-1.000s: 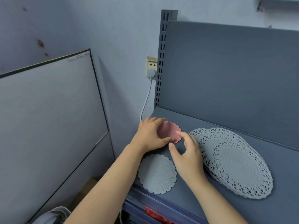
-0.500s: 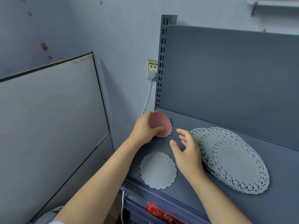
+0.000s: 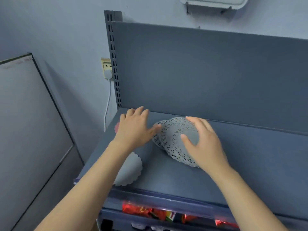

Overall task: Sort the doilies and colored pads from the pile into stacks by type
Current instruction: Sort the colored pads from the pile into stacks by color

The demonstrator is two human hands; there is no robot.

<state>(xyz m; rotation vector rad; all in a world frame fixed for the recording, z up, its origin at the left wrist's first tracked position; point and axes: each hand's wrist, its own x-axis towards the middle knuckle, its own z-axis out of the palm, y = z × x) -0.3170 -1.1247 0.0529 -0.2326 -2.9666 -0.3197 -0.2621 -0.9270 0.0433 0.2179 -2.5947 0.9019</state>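
Grey shelf (image 3: 250,155). Your left hand (image 3: 133,129) spread over pink pad (image 3: 117,127), 9 o'clock of doily pile (image 3: 171,135); right hand (image 3: 203,144) spread over pile. Risk: lace snags, two lift.

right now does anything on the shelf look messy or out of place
The lace doilies under the right hand are fanned out, their edges offset rather than squared. The grey pad lies flat; the pink pad is mostly hidden by the left hand.

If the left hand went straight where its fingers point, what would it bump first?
Probably the shelf's grey back panel. The left hand nearly reaches its foot, with nothing seen between them, though depth is unclear.
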